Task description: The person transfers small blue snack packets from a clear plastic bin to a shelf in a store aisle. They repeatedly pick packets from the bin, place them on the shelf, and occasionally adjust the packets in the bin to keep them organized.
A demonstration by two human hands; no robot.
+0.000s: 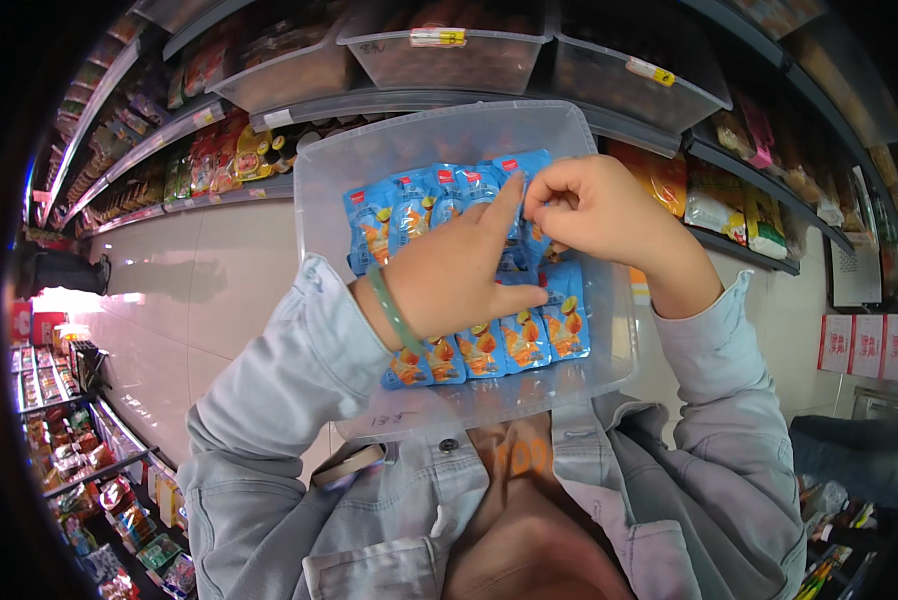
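Note:
A clear plastic bin [614, 337] lies before me, holding rows of blue snack packets [565, 319] with orange pictures on them. My left hand [456, 270], with a green bangle at the wrist, reaches across the packets; its fingers are spread and its fingertips rest among the upper ones. My right hand [588, 206] is at the bin's upper right, fingers curled beside a blue packet [522, 161] at the end of the upper row. Whether its fingers pinch that packet is hidden. Several packets lie partly under my left hand.
Beyond the bin stands a shelf edge [479, 101] with more clear bins [449, 64] above it. Bagged goods [216, 161] fill shelves on the left, others [719, 214] on the right. A person's dark-clad leg [66, 271] shows at the far left, and dark clothing [854, 457] at the lower right.

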